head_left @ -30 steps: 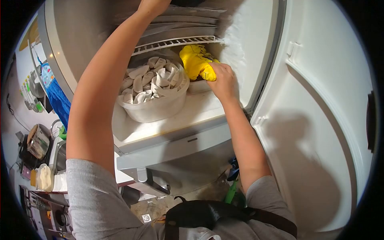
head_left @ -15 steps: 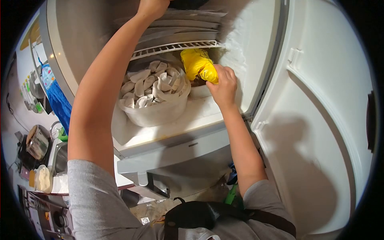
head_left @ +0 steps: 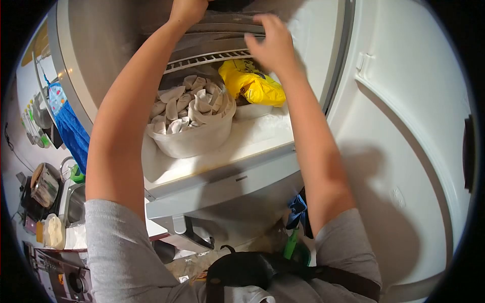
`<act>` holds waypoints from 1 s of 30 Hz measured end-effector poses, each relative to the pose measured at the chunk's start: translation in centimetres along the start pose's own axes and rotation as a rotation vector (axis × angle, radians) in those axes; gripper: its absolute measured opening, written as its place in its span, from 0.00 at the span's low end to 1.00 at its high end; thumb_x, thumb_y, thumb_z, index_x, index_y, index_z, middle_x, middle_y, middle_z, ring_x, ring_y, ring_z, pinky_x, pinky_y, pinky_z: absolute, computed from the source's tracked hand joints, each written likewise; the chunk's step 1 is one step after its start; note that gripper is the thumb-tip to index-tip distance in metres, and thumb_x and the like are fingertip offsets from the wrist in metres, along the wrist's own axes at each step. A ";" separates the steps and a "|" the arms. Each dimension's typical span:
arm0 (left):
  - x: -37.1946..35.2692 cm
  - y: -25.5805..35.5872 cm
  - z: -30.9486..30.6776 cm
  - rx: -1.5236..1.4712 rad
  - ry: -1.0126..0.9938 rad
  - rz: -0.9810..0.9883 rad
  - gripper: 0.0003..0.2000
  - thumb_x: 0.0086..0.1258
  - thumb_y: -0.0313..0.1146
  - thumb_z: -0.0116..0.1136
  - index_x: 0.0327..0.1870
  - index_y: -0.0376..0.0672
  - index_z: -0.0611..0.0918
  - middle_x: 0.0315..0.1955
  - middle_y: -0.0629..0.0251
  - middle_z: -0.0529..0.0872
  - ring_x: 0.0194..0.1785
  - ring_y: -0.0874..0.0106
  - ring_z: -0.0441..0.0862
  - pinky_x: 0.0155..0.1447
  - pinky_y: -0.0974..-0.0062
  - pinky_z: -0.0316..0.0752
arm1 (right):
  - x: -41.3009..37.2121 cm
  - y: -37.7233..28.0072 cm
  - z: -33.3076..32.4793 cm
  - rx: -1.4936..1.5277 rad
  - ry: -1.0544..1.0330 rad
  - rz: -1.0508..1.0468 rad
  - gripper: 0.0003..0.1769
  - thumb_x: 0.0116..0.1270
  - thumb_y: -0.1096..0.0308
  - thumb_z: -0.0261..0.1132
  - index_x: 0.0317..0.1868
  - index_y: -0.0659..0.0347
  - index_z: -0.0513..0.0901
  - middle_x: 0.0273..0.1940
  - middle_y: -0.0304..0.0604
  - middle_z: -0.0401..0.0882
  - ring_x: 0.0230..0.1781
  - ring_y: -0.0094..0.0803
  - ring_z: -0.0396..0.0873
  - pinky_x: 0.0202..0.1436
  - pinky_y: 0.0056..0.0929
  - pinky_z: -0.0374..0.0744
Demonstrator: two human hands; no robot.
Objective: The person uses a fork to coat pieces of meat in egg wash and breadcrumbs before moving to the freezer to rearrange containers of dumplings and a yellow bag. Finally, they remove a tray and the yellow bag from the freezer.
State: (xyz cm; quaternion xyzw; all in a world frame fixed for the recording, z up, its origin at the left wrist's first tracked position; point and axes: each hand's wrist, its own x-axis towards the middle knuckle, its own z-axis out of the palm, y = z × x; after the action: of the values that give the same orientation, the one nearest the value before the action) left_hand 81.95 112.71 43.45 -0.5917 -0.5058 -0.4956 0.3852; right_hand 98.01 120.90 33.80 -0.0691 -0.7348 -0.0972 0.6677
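beneath the wire rack (head_left: 209, 60) lies a glossy, crinkled yellow bag (head_left: 257, 88); right hand (head_left: 275, 46) spread, left hand (head_left: 190, 11) cannot be told.

Grey shirt (head_left: 118, 247) and dark straps (head_left: 348, 283)

The shirt is plain soft grey. Its short left sleeve (head_left: 113, 217) and right sleeve (head_left: 336, 230) have wide, loose ends, and the cloth has little creases. Below them both arms are bare, down to the left hand (head_left: 189, 12) and right hand (head_left: 274, 44). A black, rounded piece (head_left: 262, 270) sits on the front, with a thin black loop (head_left: 228, 248) on top. The straps are wide and dark brown, and one has a small round dot (head_left: 216, 279).
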 end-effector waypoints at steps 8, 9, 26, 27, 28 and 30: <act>-0.3 0.7 -1.3 -0.005 -0.076 -0.005 0.13 0.57 0.21 0.56 0.44 0.33 0.74 0.43 0.45 0.76 0.47 0.49 0.72 0.50 0.61 0.67 | 2.9 3.9 4.5 -0.497 -0.349 -0.133 0.06 0.57 0.67 0.58 0.36 0.54 0.79 0.37 0.36 0.78 0.44 0.35 0.74 0.55 0.55 0.62; -0.3 0.6 -1.2 0.009 -0.080 -0.018 0.13 0.57 0.21 0.56 0.43 0.33 0.74 0.43 0.46 0.76 0.47 0.49 0.72 0.50 0.61 0.68 | 2.7 3.9 4.4 -0.496 -0.352 -0.129 0.06 0.57 0.67 0.58 0.36 0.54 0.79 0.37 0.36 0.78 0.44 0.35 0.74 0.55 0.55 0.62; -2.9 2.5 -4.9 0.004 0.024 0.036 0.12 0.51 0.18 0.58 0.37 0.34 0.72 0.36 0.49 0.76 0.42 0.51 0.73 0.47 0.63 0.68 | 5.6 10.0 5.9 -0.403 -0.539 0.011 0.17 0.53 0.71 0.57 0.45 0.49 0.80 0.43 0.44 0.80 0.47 0.43 0.75 0.53 0.32 0.73; -3.1 2.6 -5.3 0.009 0.034 0.078 0.12 0.50 0.18 0.59 0.36 0.34 0.72 0.35 0.50 0.76 0.41 0.52 0.73 0.47 0.64 0.68 | 5.7 9.5 5.6 -0.241 -0.527 0.144 0.19 0.52 0.70 0.59 0.47 0.49 0.80 0.45 0.45 0.79 0.46 0.43 0.76 0.52 0.31 0.74; -3.2 2.7 -5.6 0.013 0.037 0.077 0.12 0.50 0.18 0.59 0.36 0.34 0.72 0.35 0.50 0.76 0.41 0.52 0.73 0.47 0.64 0.68 | 5.6 8.9 5.4 -0.238 -0.527 0.140 0.19 0.52 0.70 0.59 0.47 0.49 0.80 0.45 0.45 0.79 0.46 0.43 0.76 0.52 0.31 0.74; -3.5 2.9 -6.2 -0.001 0.031 0.061 0.12 0.50 0.18 0.59 0.35 0.34 0.72 0.34 0.51 0.76 0.40 0.52 0.72 0.45 0.64 0.68 | 5.1 8.2 5.4 -0.167 -0.523 0.236 0.21 0.49 0.66 0.64 0.48 0.51 0.79 0.45 0.46 0.79 0.45 0.43 0.77 0.52 0.31 0.74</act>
State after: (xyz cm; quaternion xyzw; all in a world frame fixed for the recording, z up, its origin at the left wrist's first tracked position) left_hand 83.55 105.46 41.47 -0.5992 -0.4814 -0.4931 0.4075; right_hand 94.17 130.03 38.82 -0.2314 -0.8583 -0.0579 0.4544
